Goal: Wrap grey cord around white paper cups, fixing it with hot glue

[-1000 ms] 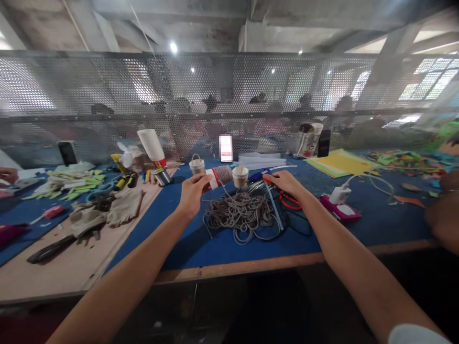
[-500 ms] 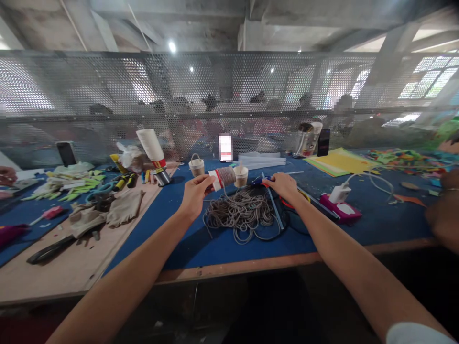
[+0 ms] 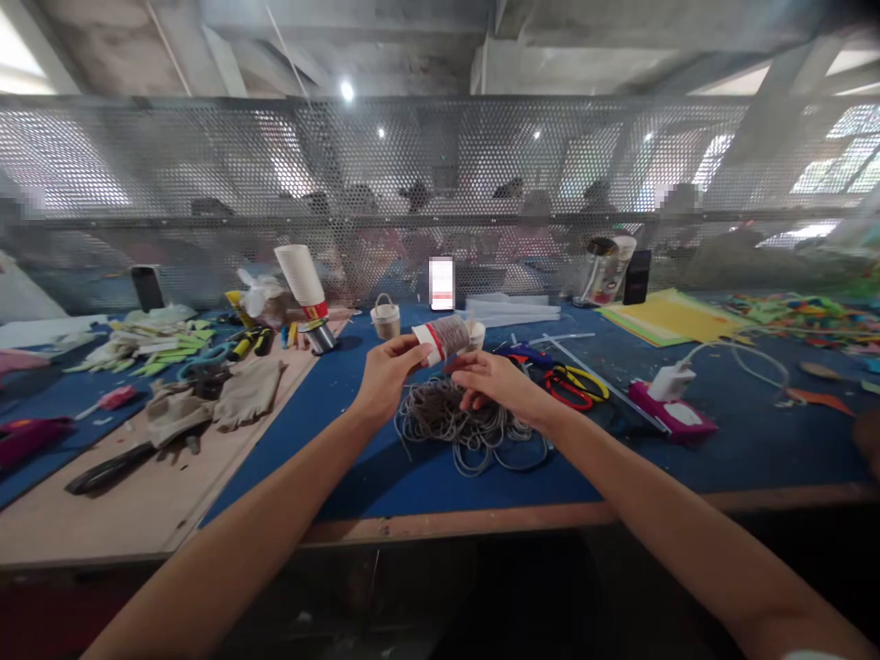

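My left hand [image 3: 390, 371] grips a paper cup [image 3: 445, 337] by its white end; grey cord is wound round the cup's side. Just right of the cup, my right hand [image 3: 485, 378] is near the cord with bent, closed fingers; what they hold is too small to make out. Beneath both hands a loose heap of grey cord [image 3: 440, 414] lies on the blue mat [image 3: 357, 477]. Behind the held cup stands another small cup [image 3: 476, 334], partly hidden. A cord-covered cup with a handle [image 3: 386, 319] is farther left.
Scissors with red and yellow handles [image 3: 581, 385] and a blue-handled tool [image 3: 526, 352] lie right of the heap. A purple box with a white plug [image 3: 677, 411] is farther right. At left are stacked paper cups [image 3: 300, 275] and gloves [image 3: 248, 394].
My right hand has left the blue-handled tool and moved left to beside the cup. The tool now lies on the mat. The held cup has shifted slightly right, and the view has turned a little.
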Demonstrator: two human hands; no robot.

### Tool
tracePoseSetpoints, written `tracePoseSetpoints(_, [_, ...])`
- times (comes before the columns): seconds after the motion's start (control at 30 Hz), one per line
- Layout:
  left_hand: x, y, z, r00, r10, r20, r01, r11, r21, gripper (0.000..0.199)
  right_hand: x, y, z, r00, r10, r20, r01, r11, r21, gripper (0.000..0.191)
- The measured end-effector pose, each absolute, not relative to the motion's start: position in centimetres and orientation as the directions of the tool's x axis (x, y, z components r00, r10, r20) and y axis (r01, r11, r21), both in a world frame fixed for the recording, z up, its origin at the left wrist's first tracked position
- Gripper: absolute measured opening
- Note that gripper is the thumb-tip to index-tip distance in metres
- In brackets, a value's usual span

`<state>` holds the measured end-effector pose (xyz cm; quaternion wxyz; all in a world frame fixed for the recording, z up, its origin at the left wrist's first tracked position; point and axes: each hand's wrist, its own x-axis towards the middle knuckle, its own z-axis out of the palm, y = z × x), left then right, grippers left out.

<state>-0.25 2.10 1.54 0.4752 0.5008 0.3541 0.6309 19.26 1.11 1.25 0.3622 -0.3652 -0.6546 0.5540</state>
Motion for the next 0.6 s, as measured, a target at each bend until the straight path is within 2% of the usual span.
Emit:
tracePoseSetpoints(0.17, [-0.1, 1.8, 1.3, -0.02, 0.935, 0.354, -0.175, -0.352, 0.92, 0.029, 18.9, 0.9, 1.1, -0.519, 0.851, 0.087, 0.017, 0.112, -0.994, 0.037])
tracePoseSetpoints(0.3, [0.0, 1.6, 1.4, -0.055, 0.907, 0.417, -0.068, -0.42, 0.905, 0.031, 19.2, 0.7, 1.2, -0.425, 0.877, 0.225, 0.142, 0.309, -0.94, 0.023])
tracePoseSetpoints(0.37, [-0.1, 1.5, 1.4, -0.047, 0.894, 0.446, -0.01, -0.447, 0.895, 0.03, 19.3, 0.3, 1.5, -0.362, 0.864, 0.349, 0.265, 0.454, -0.851, 0.021])
tracePoseSetpoints(0.47, [-0.1, 1.4, 1.6, -0.023, 0.872, 0.489, 0.076, -0.486, 0.871, 0.026, 19.7, -0.5, 2.2, -0.299, 0.78, 0.55, 0.49, 0.62, -0.613, 0.019])
tracePoseSetpoints(0.53, [-0.1, 1.3, 1.7, -0.01, 0.863, 0.505, 0.111, -0.501, 0.858, 0.023, 20.0, -0.9, 2.6, -0.298, 0.703, 0.646, 0.593, 0.666, -0.452, 0.018])
tracePoseSetpoints(0.6, [0.1, 1.0, 1.7, 0.004, 0.865, 0.502, 0.117, -0.499, 0.859, 0.022, 20.2, -1.1, 3.0, -0.311, 0.653, 0.691, 0.641, 0.681, -0.355, 0.019])
